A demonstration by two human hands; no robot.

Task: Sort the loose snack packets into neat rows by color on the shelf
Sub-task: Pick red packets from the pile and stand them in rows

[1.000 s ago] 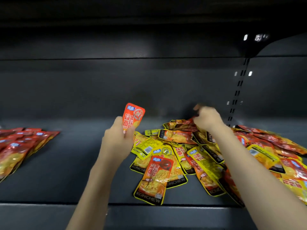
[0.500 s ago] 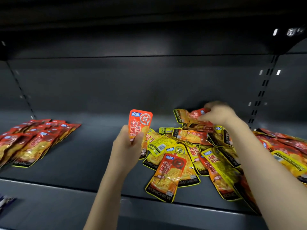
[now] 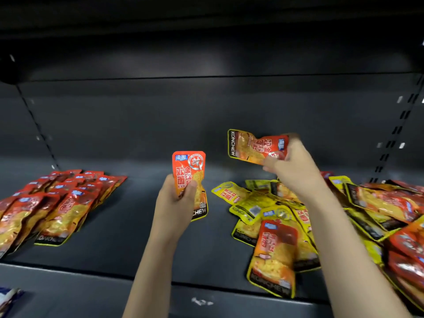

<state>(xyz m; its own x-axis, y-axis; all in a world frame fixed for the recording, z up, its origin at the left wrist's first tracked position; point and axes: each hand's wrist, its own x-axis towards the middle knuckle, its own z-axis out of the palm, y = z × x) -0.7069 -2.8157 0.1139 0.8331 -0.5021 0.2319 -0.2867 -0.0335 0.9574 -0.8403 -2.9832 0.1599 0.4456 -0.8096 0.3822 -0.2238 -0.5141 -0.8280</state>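
My left hand grips an upright red packet above the middle of the dark shelf. My right hand pinches a second red packet by one end and holds it sideways in the air above the loose pile. That pile mixes yellow and red packets and spreads to the right edge of the view. On the left of the shelf lie red packets in overlapping rows.
The shelf's dark back wall rises behind the packets, with slotted uprights at the left and right. The shelf above overhangs the space. The front lip runs below, and a blue and white packet shows at the bottom left corner.
My right hand has lifted a red packet off the top of the pile and raised it. The view has swung left, showing more of the red rows. My left hand still holds its packet.
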